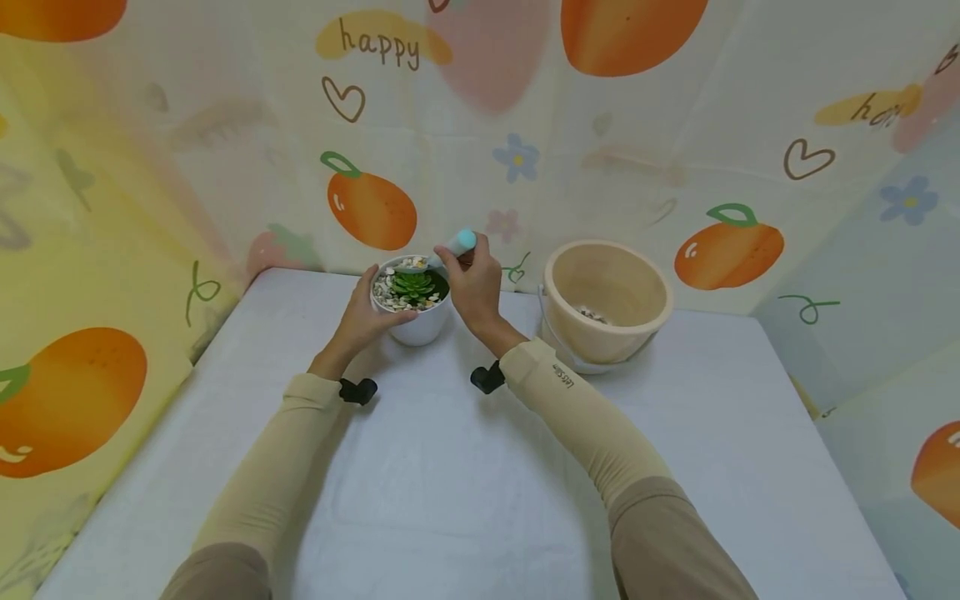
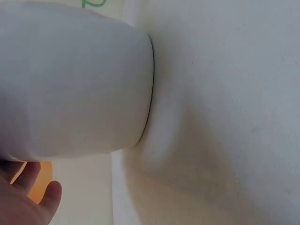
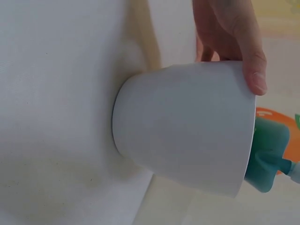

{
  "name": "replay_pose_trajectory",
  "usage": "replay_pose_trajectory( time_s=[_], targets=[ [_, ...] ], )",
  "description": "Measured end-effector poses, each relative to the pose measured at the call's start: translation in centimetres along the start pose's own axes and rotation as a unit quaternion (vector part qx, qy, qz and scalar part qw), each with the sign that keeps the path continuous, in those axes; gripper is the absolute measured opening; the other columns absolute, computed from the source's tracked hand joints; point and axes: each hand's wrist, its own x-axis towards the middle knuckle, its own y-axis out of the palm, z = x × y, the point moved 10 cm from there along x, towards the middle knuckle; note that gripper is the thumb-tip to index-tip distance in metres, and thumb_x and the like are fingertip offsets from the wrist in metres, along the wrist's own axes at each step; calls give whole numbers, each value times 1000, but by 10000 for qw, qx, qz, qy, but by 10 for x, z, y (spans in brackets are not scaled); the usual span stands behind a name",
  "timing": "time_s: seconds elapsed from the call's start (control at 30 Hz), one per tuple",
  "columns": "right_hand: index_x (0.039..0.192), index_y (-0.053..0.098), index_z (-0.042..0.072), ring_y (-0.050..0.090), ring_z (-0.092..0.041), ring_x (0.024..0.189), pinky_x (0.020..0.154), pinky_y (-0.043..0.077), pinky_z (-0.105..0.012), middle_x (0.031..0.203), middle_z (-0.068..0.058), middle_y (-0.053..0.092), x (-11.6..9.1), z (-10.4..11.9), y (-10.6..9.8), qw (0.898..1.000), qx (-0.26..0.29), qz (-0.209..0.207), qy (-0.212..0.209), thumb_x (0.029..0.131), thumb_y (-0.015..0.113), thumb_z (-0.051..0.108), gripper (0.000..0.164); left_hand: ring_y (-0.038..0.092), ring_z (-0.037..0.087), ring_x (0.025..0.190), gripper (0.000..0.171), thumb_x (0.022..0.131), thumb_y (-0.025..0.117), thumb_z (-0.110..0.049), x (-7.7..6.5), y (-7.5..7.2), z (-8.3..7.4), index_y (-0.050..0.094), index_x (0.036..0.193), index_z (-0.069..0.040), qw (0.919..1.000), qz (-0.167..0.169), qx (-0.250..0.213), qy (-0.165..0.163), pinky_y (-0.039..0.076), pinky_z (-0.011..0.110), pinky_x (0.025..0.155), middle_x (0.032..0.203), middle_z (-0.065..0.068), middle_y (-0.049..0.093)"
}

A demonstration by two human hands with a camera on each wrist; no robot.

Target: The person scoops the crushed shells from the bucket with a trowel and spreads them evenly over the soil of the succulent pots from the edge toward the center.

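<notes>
A white flowerpot (image 1: 417, 330) stands upright on the table, holding a green succulent (image 1: 414, 286) with pale pebbles (image 1: 387, 292) around it. My left hand (image 1: 360, 317) grips the pot from the left, its thumb across the front near the rim, as the right wrist view also shows. In my right hand (image 1: 480, 290) is a small trowel (image 1: 460, 243) with a teal blade and a teal-tipped handle. Its blade is over the back of the pot, with pebbles on it. The pot's plain side (image 2: 79, 89) fills much of the left wrist view.
A cream bucket (image 1: 607, 333) with a handle stands to the right of the pot, with some pebbles (image 1: 591, 315) at its bottom. A white cloth covers the table (image 1: 450, 500). Behind it hangs a fruit-printed curtain (image 1: 465, 167).
</notes>
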Motion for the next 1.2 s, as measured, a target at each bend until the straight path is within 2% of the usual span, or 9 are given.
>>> replay_pose_trajectory(
  time_s=[0.3,0.53,0.73,1.0,1.2],
  targets=[
    [116,54,-7,72,-26,86,77,58,-32,92,-17,70,-1,-4,1,9995,233,53,190,93,67,23,40,20,34,148,116,75,82,-39,-2,1,3,6,157,-8,9999,-95,-29,-44,19,57,119,161,17,18],
    [115,53,-6,72,-27,91,80,59,-30,96,-17,70,-3,-6,2,9989,417,28,227,94,65,20,36,20,35,148,115,75,82,-39,-5,1,-3,8,156,-5,9996,-257,-27,-89,19,56,119,160,19,18],
    [116,53,-5,72,-26,90,80,59,-29,96,-17,70,-3,-6,2,9992,336,35,199,94,66,20,36,21,36,147,116,74,83,-40,-6,1,-1,9,156,-5,9991,-385,82,-169,20,57,119,160,20,19],
    [116,53,-4,72,-26,92,81,58,-29,96,-17,70,-2,-3,4,9995,246,145,94,94,66,22,37,23,37,146,117,74,83,-42,-6,2,0,9,156,-6,9986,-512,83,-122,21,57,118,159,20,21],
    [116,53,-5,72,-27,92,82,58,-30,96,-17,69,-3,-3,5,9994,241,219,113,94,66,21,37,25,38,144,115,72,84,-42,-11,1,-5,13,156,-7,9968,-785,95,-137,24,59,116,157,21,24]
  ],
)
